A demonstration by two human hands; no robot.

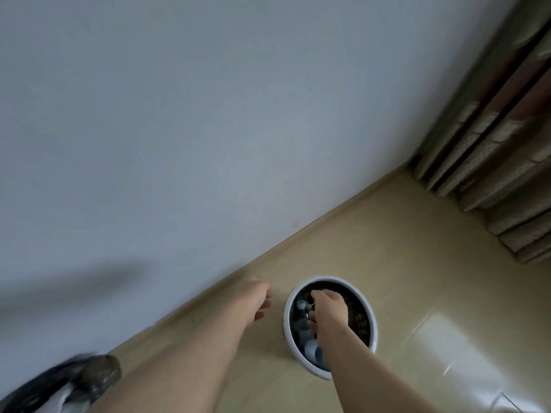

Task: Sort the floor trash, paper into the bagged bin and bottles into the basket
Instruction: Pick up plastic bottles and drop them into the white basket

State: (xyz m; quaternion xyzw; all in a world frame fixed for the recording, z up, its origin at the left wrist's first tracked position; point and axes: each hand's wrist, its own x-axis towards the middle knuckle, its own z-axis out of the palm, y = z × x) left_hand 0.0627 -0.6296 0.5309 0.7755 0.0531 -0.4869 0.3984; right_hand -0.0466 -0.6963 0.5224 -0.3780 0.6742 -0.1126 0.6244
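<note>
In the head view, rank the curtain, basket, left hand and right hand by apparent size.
1. curtain
2. basket
3. left hand and right hand: they look about alike, so they are not ranked.

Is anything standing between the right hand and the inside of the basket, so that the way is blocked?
Nothing visible does. The right hand is directly over the open mouth of the basket, with bottles lying below it. The left hand hovers beside the rim, above the floor, not over the opening.
</note>
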